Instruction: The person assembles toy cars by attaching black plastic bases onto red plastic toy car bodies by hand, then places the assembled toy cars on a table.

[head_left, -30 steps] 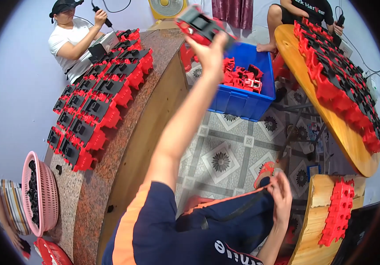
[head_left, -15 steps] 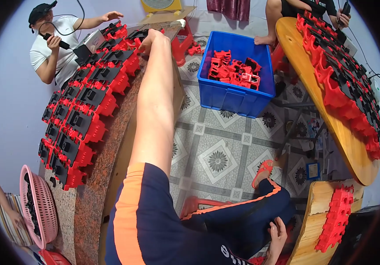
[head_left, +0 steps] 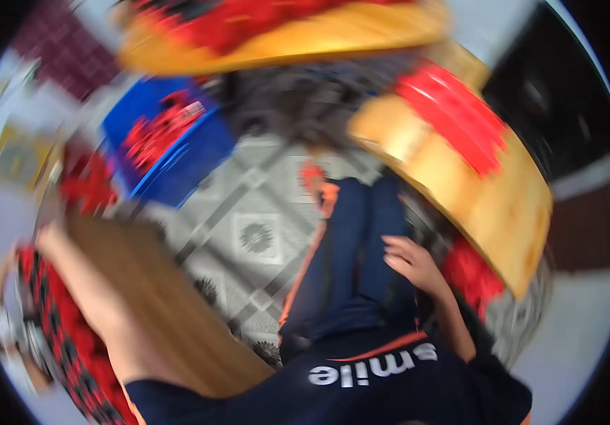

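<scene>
My left arm reaches out to the left, and my left hand is at the far end of the left table, beside rows of red and black plastic parts. Motion blur hides its fingers and whether anything is in them. My right hand rests over my right thigh, palm down, fingers loosely stretched out and holding nothing. The nearest thing to it on the right is a light wooden table with a joined block of red plastic parts lying on it.
A blue bin of loose red parts stands on the tiled floor. Beyond it, another wooden table bears red and black parts. Red pieces sit under the right table. A person is behind the left table.
My view has swung to the right, so the bin and left table now appear farther left. My left arm still reaches to the left table's far end; my right hand stays over my lap.
</scene>
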{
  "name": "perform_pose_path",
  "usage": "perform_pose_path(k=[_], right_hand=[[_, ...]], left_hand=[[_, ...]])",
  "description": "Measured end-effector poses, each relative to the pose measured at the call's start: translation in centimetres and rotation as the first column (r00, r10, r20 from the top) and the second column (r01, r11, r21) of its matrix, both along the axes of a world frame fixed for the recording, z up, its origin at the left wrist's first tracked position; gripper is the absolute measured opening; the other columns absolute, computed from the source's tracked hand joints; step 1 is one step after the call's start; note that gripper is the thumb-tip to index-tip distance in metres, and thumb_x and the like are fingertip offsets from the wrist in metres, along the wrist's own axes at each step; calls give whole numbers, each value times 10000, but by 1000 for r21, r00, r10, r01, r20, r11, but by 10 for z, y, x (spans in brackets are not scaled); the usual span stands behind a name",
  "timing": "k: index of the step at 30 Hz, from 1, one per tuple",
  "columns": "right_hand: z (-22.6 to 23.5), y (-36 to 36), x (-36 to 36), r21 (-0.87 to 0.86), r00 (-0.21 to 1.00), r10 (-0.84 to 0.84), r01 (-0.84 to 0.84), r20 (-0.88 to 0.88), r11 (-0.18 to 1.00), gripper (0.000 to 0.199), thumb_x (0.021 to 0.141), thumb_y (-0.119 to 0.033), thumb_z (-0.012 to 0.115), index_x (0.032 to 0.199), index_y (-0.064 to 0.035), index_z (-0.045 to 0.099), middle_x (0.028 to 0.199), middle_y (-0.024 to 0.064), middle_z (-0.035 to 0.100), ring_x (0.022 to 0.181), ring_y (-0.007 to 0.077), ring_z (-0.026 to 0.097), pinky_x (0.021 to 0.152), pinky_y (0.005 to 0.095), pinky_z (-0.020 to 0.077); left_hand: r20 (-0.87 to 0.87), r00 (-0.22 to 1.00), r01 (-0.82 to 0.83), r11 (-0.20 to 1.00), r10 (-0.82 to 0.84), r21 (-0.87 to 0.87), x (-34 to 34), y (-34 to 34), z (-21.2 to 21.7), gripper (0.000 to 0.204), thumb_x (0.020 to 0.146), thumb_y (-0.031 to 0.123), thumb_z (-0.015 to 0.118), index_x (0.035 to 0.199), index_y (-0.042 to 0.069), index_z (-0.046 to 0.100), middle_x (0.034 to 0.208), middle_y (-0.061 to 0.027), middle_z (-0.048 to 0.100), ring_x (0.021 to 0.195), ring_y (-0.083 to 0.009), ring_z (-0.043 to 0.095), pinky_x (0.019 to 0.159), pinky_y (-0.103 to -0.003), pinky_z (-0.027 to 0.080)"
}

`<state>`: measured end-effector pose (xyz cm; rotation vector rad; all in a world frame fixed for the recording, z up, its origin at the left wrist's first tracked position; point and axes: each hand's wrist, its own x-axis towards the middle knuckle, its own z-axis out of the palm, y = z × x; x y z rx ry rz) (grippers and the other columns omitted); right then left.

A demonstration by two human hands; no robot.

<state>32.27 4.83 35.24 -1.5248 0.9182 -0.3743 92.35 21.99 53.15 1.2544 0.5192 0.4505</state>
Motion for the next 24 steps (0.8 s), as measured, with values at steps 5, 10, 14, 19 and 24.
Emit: perform_pose_path(k=[5, 10, 14, 19, 24], right_hand=[[13, -29, -46, -654, 695, -667, 640, 268, 404, 380, 889, -117, 685, 1233, 0, 573, 1150, 148, 620, 1062, 204, 620, 877, 325, 499], [38, -122, -113, -684, 255, -818, 697, 516, -214, 365, 894, -142, 688, 1202, 21, 580, 1155, 159, 620, 1004, 219, 620, 838, 311, 501], [16, -169, -115, -90, 419, -756, 895, 503, 436, 305, 912, -140, 664, 1159, 25, 599, 1011, 74, 661, 897, 127, 610, 795, 260, 495], [8, -153, -140, -180, 398, -718, 914, 570, 364, 213, 925, -119, 640, 1085, 21, 626, 935, 35, 666, 851, 80, 596, 756, 237, 491], [29, -122, -155, -463, 330, -864, 877, 380, 131, 177, 928, -136, 628, 1063, -23, 638, 951, 130, 694, 843, 159, 656, 738, 280, 505]], left_hand=[[397, 914, 135, 987, -89, -90, -89, -99, -3, 689, 829, 187, 605, 1394, -12, 266, 1082, -187, 555, 1038, -399, 548, 729, -544, 546], [477, -62, 655, 325, -876, 682, -407, -239, -53, 262, 819, -12, 639, 1081, -7, 653, 1144, -101, 621, 1018, -205, 591, 926, -335, 481], [241, -577, 243, 117, -780, 963, -540, -323, -101, 494, 886, 283, 656, 1365, 233, 546, 1434, -138, 446, 1341, -348, 362, 1108, -512, 241], [-17, -613, -143, 90, -790, 986, -588, -352, -132, 416, 905, 327, 605, 1317, 281, 568, 1449, -97, 451, 1251, -356, 474, 1031, -542, 323], [-32, -637, -168, 98, -770, 981, -620, -343, -129, 432, 892, 302, 612, 1319, 261, 570, 1463, -109, 440, 1251, -355, 480, 1031, -549, 324]])
